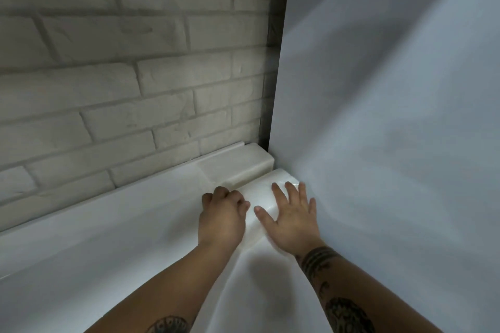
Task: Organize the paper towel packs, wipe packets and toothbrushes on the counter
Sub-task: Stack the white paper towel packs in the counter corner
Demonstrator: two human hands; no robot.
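1. The grey side panel (392,89) fills the right of the view and stands upright. It is the landmark for every place below.
2. The white brick wall (108,62) lies left of the panel and meets it at a dark vertical gap.
3. The white counter (108,251) runs along the foot of the wall and ends against the base of the panel.
4. The far white pack (238,165) lies on the counter in the corner, with its right end just beside the panel and its back to the wall. No print on it can be read.
5. The near white pack (257,196) lies just in front of the far one, with its right end touching or almost touching the panel.
6. The right hand (292,222) rests flat on top of the near pack on the side closest to the panel, fingers straight and spread.
7. The left hand (220,213) is at the end of the near pack away from the panel. Its fingers are curled over that edge and its thumb lies on top.
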